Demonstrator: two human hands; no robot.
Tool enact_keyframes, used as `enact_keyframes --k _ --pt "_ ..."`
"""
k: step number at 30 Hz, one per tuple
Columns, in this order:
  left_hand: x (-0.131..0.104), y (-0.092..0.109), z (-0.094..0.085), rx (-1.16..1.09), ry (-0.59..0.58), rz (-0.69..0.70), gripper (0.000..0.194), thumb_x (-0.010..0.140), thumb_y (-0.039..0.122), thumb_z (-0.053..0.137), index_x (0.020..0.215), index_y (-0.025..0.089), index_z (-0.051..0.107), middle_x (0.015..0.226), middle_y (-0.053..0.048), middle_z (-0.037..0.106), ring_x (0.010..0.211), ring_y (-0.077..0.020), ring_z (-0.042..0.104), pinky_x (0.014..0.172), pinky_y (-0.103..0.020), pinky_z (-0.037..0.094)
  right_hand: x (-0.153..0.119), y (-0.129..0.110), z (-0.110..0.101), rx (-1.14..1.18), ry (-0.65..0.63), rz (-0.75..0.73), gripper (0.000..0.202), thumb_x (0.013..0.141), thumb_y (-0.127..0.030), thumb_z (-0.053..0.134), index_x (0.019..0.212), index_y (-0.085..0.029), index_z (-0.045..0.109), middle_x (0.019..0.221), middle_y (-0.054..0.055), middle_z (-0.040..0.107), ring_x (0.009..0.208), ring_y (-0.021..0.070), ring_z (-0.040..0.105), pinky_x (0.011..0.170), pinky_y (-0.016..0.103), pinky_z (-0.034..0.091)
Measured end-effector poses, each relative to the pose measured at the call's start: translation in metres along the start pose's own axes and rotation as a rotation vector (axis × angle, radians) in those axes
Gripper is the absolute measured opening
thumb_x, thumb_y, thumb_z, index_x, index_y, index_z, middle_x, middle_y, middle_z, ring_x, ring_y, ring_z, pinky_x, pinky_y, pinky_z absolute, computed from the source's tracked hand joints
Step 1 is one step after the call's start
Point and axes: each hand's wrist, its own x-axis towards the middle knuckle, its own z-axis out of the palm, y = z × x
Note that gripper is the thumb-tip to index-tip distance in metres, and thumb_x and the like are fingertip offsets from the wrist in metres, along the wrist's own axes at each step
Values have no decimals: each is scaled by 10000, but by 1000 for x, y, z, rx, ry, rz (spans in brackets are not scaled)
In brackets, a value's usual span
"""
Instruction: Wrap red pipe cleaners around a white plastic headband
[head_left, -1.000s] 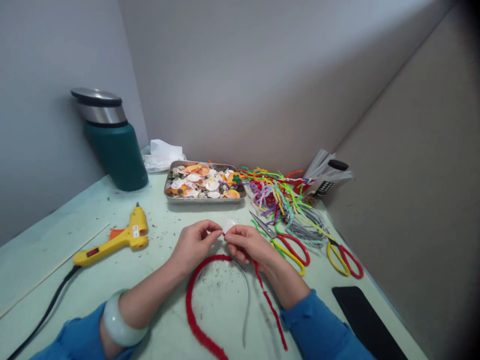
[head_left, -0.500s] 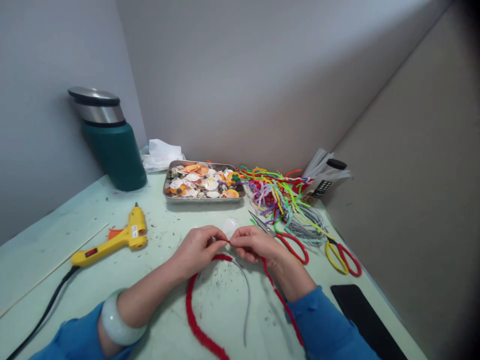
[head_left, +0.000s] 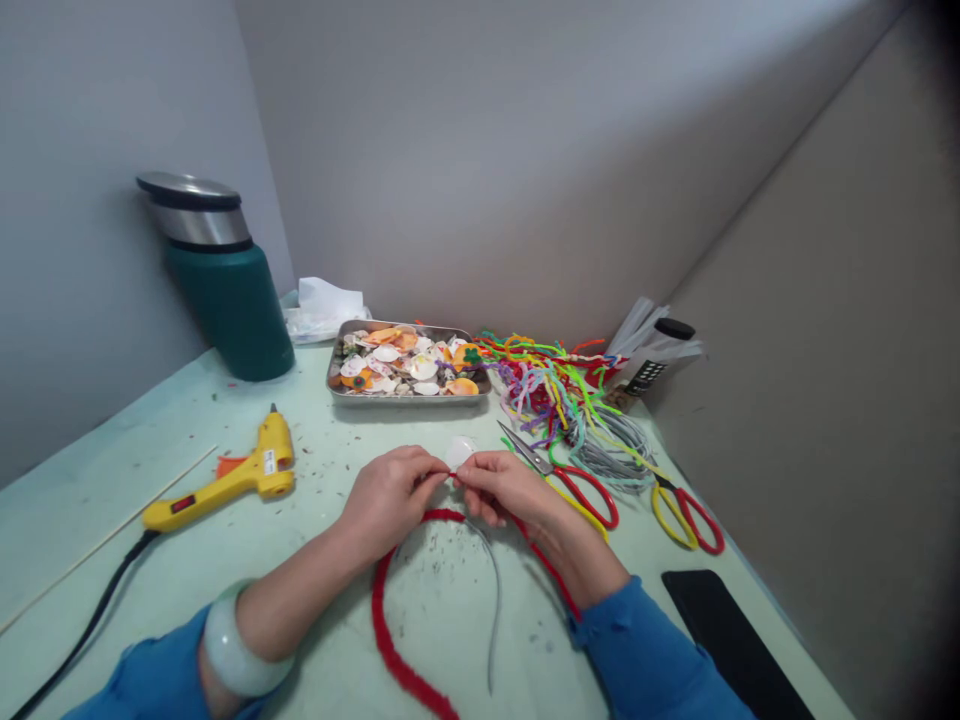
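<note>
Desk [head_left: 442, 640] pale green, grey walls [head_left: 487, 180] behind. Head view: left hand [head_left: 386, 500] and right hand [head_left: 510, 490] pinch red pipe cleaner [head_left: 553, 575] narrowly, slightly higher than last frame. Red-covered wire hoop [head_left: 384, 620] nearer wearer, inward from right edge. Shell tray [head_left: 409, 402] toward back edge.

Shells [head_left: 424, 368] lie in the tray [head_left: 409, 401]. Left of the tray are a bottle [head_left: 231, 310] and, nearer it, tissues [head_left: 324, 312]; right, pipe cleaners [head_left: 551, 385]. Before it: glue gun [head_left: 225, 493] leftward, hoop [head_left: 382, 610], two scissors [head_left: 589, 495] rightward.
</note>
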Motion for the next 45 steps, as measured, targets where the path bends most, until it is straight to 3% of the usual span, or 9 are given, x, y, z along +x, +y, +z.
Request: enact_keyframes --k 8,15,19,23,32,38,41,45 --pt "0 -1 0 49 -53 -72 227 859 276 438 806 219 651 703 -15 674 643 -156 582 607 -239 367 -1 -1 -7 0 -32 1 308 810 -438 559 805 -132 594 461 -38 571 292 46 416 288 144 258" --pt "1 -1 1 55 -82 -53 216 858 254 435 829 222 646 713 -8 670 641 -152 574 597 -237 366 -11 -6 -13 41 -219 50 285 790 -388 600 745 -107 626 435 -32 566 272 36 393 291 147 268" --pt "1 -1 0 64 -23 -16 224 861 266 452 882 216 670 842 -37 689 799 -177 595 704 -255 398 -7 -4 -11 68 -156 43 297 784 -406 600 755 -111 620 431 -31 569 267 44 408 283 146 266" --pt "-1 2 -1 100 -70 31 242 869 257 443 888 230 683 841 -37 685 825 -184 591 708 -264 403 -3 -1 -8 54 -166 60 321 783 -432 597 774 -111 616 439 -23 576 274 52 418 279 151 259" --pt "2 -2 0 129 7 -155 249 896 288 355 820 210 580 741 -23 641 694 -178 577 613 -267 386 -6 -3 -9 -5 -55 11 195 790 -314 577 794 -125 628 461 -42 546 305 35 386 305 144 274" --pt "-2 2 1 144 17 -18 246 896 312 392 991 221 601 972 -41 660 899 -188 591 755 -273 403 -4 -4 -6 -42 -56 14 193 791 -303 563 794 -123 634 442 -45 529 292 29 329 302 165 177" --pt "-4 5 2 187 -49 12 250 902 310 385 939 244 623 905 -20 669 824 -178 605 690 -263 388 -6 -5 -4 -58 -78 16 228 806 -332 547 799 -122 636 439 -47 514 300 27 304 316 174 159" --pt "-3 7 2 235 -72 -50 286 917 332 343 853 241 607 781 -8 679 703 -181 606 595 -265 339 -9 -10 -5 -92 -41 -14 252 826 -364 519 787 -136 618 464 -47 513 323 35 301 338 184 194"
